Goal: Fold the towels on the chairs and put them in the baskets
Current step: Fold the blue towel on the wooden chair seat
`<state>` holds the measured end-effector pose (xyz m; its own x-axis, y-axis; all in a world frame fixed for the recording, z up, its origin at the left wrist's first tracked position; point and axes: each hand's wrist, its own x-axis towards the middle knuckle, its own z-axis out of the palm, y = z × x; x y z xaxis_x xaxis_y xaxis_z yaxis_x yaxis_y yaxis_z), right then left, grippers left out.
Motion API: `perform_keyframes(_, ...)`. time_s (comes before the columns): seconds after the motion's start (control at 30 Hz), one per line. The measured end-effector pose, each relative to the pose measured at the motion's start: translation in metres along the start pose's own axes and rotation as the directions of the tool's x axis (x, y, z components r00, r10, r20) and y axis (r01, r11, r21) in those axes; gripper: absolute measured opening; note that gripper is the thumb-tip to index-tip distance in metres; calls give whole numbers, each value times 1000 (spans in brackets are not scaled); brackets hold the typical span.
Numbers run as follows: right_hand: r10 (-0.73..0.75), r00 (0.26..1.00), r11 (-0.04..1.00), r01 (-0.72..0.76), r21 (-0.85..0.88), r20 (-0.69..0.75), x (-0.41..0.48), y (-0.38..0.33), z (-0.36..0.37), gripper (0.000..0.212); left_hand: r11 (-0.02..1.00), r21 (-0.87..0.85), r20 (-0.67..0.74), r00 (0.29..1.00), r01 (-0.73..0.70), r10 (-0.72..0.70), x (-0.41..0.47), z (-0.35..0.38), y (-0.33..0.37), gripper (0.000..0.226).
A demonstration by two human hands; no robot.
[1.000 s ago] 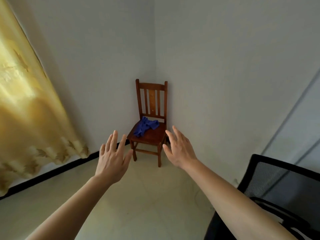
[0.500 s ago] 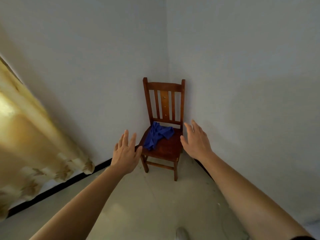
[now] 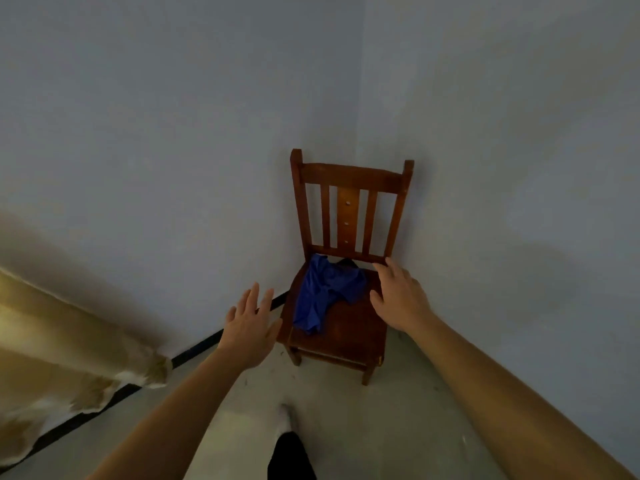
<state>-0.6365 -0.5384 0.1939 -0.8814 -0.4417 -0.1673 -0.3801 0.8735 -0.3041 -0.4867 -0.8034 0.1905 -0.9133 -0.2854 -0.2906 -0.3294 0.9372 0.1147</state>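
A crumpled blue towel (image 3: 325,292) lies on the seat of a brown wooden chair (image 3: 349,209) that stands in the room's corner. My left hand (image 3: 250,329) is stretched out with straight fingers just left of the seat's front corner, holding nothing. My right hand (image 3: 398,296) hovers over the right side of the seat, fingers spread, close beside the towel and apart from it. No basket is in view.
Grey walls meet behind the chair. A yellow curtain (image 3: 52,344) hangs at the left down to the pale floor (image 3: 398,427), above a black skirting strip. My foot in a white sock (image 3: 287,415) shows at the bottom centre.
I have walked closer to the chair, which now looks larger. Both hands have come nearer the seat; the right one now reaches over it. The black office chair has left the view.
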Motion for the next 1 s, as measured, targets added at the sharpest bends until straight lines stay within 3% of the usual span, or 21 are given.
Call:
perform_keyframes(0.13, 158, 981, 987, -159, 1, 116, 48, 5, 55, 64, 996, -89, 145, 989, -29, 41, 89, 26, -33, 71)
perform_keyframes(0.33, 330, 893, 943, -329, -59, 305, 115, 9, 162, 67, 981, -177, 248, 962, -72, 116, 206, 99, -65, 67)
perform_keyframes(0.57, 338, 835, 869, -454, 198, 433, 162, -4, 320, 63, 964, -264, 313, 947, 18, 68, 279, 237, -81, 48)
perform_keyframes(0.73, 358, 844, 780, -506, 369, 399, 165, -27, 397, 75, 972, -233, 301, 951, -2, 74, 308, 297, -85, 49)
perform_keyframes(0.83, 441, 839, 681, -544, 491, 318, 170, -29, 422, 46, 967, -180, 193, 958, -179, 213, 324, 320, -79, 56)
perform_keyframes(0.9, 485, 829, 656, -555, 512, 278, 173, -21, 427, 24, 959, -123, 191, 942, -254, 274, 332, 331, -75, 46)
perform_keyframes(0.97, 582, 773, 568, -609, 554, 254, 175, -2, 423, 17, 961, -182, 163, 958, -207, 237, 337, 338, -67, 25)
perform_keyframes(1.0, 664, 707, 488, -657, 575, 245, 177, 10, 417, 16, 955, -278, 137, 980, -103, 146, 338, 335, -61, 18)
